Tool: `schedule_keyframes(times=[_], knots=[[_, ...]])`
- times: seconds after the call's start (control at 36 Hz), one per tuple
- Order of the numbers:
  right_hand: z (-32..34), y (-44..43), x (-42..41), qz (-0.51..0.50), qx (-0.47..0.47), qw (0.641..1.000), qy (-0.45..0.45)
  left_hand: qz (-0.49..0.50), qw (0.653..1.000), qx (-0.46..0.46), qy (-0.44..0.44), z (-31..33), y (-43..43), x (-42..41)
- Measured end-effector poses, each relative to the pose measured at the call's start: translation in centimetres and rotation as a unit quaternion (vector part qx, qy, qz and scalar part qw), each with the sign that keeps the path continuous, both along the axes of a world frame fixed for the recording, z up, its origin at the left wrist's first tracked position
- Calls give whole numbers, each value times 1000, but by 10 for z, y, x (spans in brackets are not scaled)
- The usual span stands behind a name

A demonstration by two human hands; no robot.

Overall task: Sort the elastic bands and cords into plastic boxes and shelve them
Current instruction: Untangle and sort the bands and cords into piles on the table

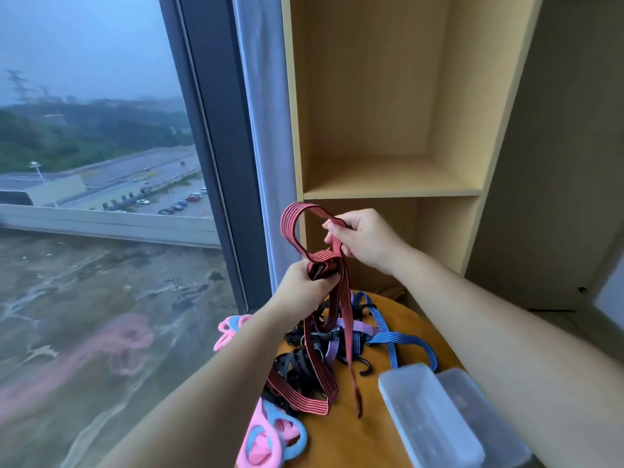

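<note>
Nearest, bottom right: two translucent boxes, front box (429, 423) and back box (486, 413), side by side and touching, on the table (354, 444). Lids look on. We can't tell the contents through the plastic.

Left of the boxes, at the table edge: pink and blue bands (270, 437), looped, overlapping each other.

Mid table is the unsorted pile: black cords (293, 363), purple cord (358, 327) and blue cord (401, 339), tangled, with hooks showing. The blue one trails towards the boxes. None of this is in a box.

The red cord (290, 217) is the one in hand. Its lower end lies folded on the pile by the bands, one tail hangs down to the table, and the rest runs up to both hands.

Left hand (304, 285): fingers curled round the red cord at a dark hook, above the pile.
Right hand (363, 238): higher, thumb and fingers pinching the same cord. A loop arches between the two hands.

Behind the hands we see the shelf (391, 177), two compartments in view, hands level with the lower one.

Left of the shelf: curtain (263, 130), then window (101, 163).
</note>
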State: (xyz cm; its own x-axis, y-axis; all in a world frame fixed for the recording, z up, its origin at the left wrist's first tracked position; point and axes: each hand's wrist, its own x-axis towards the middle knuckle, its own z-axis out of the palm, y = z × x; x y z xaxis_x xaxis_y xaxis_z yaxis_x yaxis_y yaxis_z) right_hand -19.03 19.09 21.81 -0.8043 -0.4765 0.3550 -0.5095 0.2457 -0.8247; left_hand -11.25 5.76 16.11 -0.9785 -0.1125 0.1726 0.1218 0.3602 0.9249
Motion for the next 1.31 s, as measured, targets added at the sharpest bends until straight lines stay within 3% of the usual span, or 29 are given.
schedule_keyframes(times=[0.28, 0.5, 0.61, 0.78, 0.92, 1.17, 1.31], knots=[[-9, -1, -7, -30, -2, 999, -12, -16, 998, 56, -14, -8, -10, -7], [-15, 8, -15, -82, 84, 993, 24, 167, 976, 110, 91, 17, -40, -9], [-12, 9, -10, -53, 65, 996, 2, 220, 956, 127, 149, 45, -63, -5], [4, 1, 8, -25, 161, 982, 96, 140, 972, 87, 165, 71, -72, 11], [21, -12, 17, 2, 159, 980, 122, 38, 995, 21, 90, 67, -51, 24], [24, -16, 29, 18, 175, 975, 137, -14, 996, 62, 66, 54, -45, 33], [11, 0, 22, 15, 179, 976, 124, 22, 994, 62, 92, 60, -62, 35]])
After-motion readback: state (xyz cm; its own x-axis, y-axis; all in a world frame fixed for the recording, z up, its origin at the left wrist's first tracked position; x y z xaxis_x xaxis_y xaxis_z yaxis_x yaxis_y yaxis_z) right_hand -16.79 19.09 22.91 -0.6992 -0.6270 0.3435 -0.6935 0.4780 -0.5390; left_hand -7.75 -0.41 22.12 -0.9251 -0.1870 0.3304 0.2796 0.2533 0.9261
